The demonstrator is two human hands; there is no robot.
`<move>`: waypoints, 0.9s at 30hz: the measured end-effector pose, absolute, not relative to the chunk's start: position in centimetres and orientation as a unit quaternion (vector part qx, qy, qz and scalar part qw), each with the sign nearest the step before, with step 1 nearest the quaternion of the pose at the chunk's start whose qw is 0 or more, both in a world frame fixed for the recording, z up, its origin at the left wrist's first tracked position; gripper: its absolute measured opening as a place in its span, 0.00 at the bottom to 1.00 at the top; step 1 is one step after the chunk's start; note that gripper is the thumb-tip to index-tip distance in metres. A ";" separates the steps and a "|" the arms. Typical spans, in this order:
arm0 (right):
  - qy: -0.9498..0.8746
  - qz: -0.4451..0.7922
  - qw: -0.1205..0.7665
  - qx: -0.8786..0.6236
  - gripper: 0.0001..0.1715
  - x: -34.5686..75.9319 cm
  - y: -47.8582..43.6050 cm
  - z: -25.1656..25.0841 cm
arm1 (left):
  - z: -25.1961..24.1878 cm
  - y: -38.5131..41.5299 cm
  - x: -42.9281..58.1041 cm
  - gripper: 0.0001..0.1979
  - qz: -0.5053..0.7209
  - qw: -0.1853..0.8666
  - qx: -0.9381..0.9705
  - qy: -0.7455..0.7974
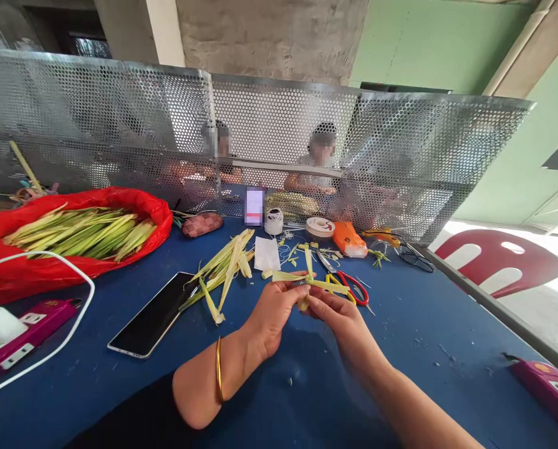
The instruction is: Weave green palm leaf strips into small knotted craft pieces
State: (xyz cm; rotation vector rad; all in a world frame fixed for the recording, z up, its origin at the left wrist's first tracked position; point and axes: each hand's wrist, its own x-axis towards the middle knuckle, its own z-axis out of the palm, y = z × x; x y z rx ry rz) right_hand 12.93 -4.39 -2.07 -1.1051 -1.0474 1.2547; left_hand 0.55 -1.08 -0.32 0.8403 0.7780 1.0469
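Note:
My left hand [272,307], with a gold bangle on the wrist, pinches a small bundle of pale green leaf strips [309,274]. From the other side, the fingers of my right hand [340,317] are closed on the lower part of the same bundle. Strips stick out from it to the left, to the right and upward in a cross. Just behind my right hand lie red-handled scissors [361,293] and a yellow-handled tool [333,282]. A pile of loose leaf strips [227,262] rests left of my hands.
A red bag [161,215] full of leaves, a black phone [154,318] and a purple power strip [30,333] are on the left. White thread [274,222], tape [320,227] and an orange packet [348,239] stand near the perforated metal screen [283,112]. Two people sit behind it.

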 end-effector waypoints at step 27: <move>-0.639 0.308 0.439 -0.551 0.18 12.9 -5.3 -2.2 | 0.2 -0.7 0.0 0.11 0.455 0.711 0.372 0.386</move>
